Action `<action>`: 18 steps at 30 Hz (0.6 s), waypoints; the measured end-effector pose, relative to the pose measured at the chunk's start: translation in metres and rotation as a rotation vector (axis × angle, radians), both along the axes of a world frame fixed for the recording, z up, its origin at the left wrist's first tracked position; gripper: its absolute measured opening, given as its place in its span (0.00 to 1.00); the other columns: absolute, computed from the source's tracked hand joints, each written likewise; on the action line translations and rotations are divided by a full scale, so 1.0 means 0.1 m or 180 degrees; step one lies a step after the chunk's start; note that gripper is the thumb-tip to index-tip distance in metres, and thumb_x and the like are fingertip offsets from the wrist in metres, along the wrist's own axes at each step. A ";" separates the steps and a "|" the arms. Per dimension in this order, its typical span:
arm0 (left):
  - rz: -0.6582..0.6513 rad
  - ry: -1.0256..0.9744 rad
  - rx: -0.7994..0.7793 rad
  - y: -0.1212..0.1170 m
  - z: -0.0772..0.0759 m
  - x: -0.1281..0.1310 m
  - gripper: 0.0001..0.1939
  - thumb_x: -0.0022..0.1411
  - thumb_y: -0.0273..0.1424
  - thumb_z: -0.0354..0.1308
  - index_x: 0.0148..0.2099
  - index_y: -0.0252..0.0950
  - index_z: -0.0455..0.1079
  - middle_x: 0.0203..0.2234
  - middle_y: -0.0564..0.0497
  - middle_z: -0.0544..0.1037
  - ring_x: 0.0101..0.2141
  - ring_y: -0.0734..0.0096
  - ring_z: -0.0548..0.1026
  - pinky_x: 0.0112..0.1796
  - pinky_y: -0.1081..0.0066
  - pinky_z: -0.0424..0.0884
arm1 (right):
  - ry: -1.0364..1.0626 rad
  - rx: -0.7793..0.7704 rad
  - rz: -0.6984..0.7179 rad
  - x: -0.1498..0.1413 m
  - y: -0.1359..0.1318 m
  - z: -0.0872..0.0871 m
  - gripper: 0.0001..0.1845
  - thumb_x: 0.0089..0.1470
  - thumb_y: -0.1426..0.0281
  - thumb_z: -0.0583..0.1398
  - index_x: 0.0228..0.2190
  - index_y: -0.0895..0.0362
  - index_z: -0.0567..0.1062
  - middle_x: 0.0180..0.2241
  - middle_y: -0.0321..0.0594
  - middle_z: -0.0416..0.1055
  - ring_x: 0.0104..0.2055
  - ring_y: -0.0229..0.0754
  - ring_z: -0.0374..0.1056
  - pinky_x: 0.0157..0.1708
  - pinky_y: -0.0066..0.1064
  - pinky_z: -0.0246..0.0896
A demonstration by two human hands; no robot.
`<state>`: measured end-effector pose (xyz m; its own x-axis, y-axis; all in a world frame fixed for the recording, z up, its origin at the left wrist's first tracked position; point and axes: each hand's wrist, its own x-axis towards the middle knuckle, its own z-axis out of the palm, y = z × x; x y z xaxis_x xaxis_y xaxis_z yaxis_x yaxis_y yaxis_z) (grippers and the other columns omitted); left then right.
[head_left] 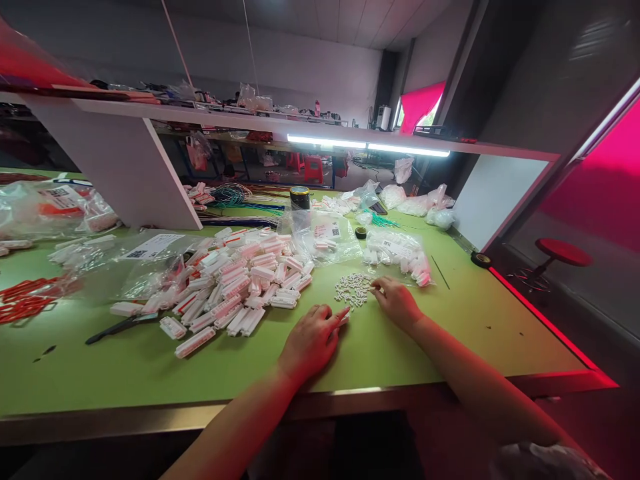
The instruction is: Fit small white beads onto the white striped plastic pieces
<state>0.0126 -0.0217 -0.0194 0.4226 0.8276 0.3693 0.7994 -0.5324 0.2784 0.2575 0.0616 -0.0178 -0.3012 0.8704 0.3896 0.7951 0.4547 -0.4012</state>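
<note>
Left hand (311, 339) curled onto 1 white block (345, 320), right hand (397, 302) pinched shut at small white pieces (351, 291), contents unclear

A workshop, with parts heaped on a long green workbench (420, 347).

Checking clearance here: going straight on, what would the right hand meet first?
Probably the small white pieces, just past the fingertips of the right hand; exact depth is hard to judge.
</note>
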 end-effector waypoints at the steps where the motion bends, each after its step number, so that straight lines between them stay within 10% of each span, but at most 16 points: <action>1: 0.0002 0.0017 -0.0010 0.00 0.00 0.00 0.23 0.69 0.26 0.53 0.64 0.42 0.69 0.39 0.46 0.75 0.41 0.61 0.73 0.46 0.64 0.71 | -0.0047 -0.0096 -0.0047 0.03 0.07 -0.02 0.06 0.62 0.72 0.58 0.38 0.58 0.77 0.38 0.43 0.76 0.39 0.43 0.72 0.40 0.31 0.64; 12: 0.0103 0.0602 -0.0037 -0.05 0.00 0.07 0.22 0.70 0.24 0.50 0.63 0.40 0.71 0.44 0.43 0.76 0.47 0.55 0.73 0.46 0.59 0.72 | 0.0091 -0.0287 -0.0214 -0.01 0.18 -0.13 0.06 0.60 0.76 0.58 0.33 0.57 0.74 0.37 0.42 0.74 0.40 0.43 0.69 0.41 0.32 0.61; 18: 0.0125 -0.0049 -0.0153 0.00 -0.04 0.01 0.17 0.72 0.30 0.52 0.58 0.43 0.74 0.41 0.46 0.76 0.42 0.61 0.74 0.45 0.64 0.71 | 0.0722 0.0197 0.0646 -0.21 -0.10 0.01 0.07 0.64 0.74 0.57 0.33 0.55 0.73 0.34 0.40 0.72 0.39 0.42 0.69 0.41 0.31 0.63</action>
<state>0.0138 -0.0218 -0.0232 0.3840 0.8604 0.3349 0.8149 -0.4864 0.3152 0.2366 0.0515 -0.0167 -0.3656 0.7738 0.5172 0.5789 0.6242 -0.5247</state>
